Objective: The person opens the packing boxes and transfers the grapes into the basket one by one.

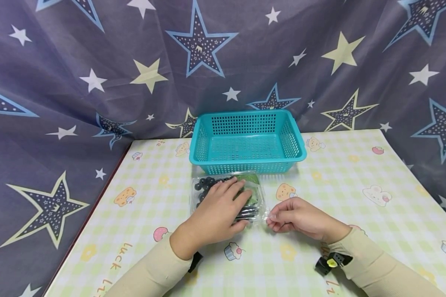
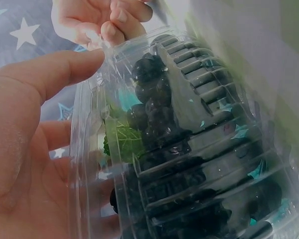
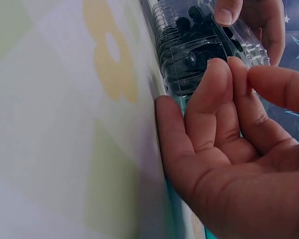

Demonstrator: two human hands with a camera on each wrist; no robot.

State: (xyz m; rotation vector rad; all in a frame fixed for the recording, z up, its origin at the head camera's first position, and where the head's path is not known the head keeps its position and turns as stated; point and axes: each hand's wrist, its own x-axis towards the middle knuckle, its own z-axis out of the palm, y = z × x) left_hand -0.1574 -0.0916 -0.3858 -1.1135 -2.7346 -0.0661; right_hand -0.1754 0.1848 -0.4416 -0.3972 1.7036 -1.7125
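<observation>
A clear plastic clamshell box (image 1: 261,198) lies on the table just in front of the basket. Dark round fruit (image 1: 205,183), like black grapes, shows through its lid, along with a green leafy patch (image 2: 124,142). My left hand (image 1: 221,208) rests on top of the box, its fingers spread over the lid and its thumb at the near side. At the box's near right corner, my right hand (image 1: 295,218) pinches the clear plastic edge between thumb and index finger. In the right wrist view, the other right fingers (image 3: 204,119) are loosely bent beside the box.
A turquoise plastic basket (image 1: 247,165) with mesh walls stands behind the box, near the back edge of the table. A checked, cartoon-printed cloth (image 1: 357,165) covers the tabletop. Behind it hangs a dark curtain (image 1: 252,49) with stars.
</observation>
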